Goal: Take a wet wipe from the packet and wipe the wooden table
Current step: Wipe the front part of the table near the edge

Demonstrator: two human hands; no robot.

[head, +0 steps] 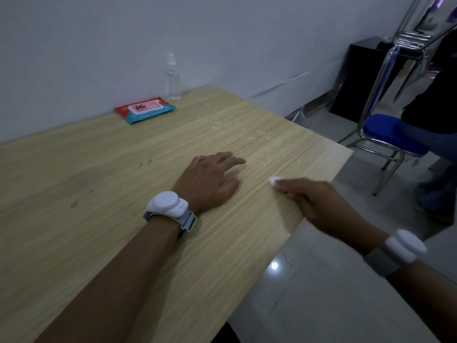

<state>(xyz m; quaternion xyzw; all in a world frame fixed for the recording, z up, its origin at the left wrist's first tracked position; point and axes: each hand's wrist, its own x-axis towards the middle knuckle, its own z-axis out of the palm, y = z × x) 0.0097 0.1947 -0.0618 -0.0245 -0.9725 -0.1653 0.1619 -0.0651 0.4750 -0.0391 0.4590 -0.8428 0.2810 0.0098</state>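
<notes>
Left hand [210, 179] flat on bench [99, 194], fingers loosely spread, holding nothing. Right hand [319, 201] blurred, fingers pressed together on a small white wad, probably the wipe [273, 180], at the near edge. Packet [145, 109] shut, well apart by the wall, beside a bottle [173, 78]. Droplets [235, 127] ahead: advisable to press flat and sweep overlapping strokes through them.

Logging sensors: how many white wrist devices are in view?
2: one round white wrist device on the left forearm above the table, another on the right wrist beyond its edge.
</notes>
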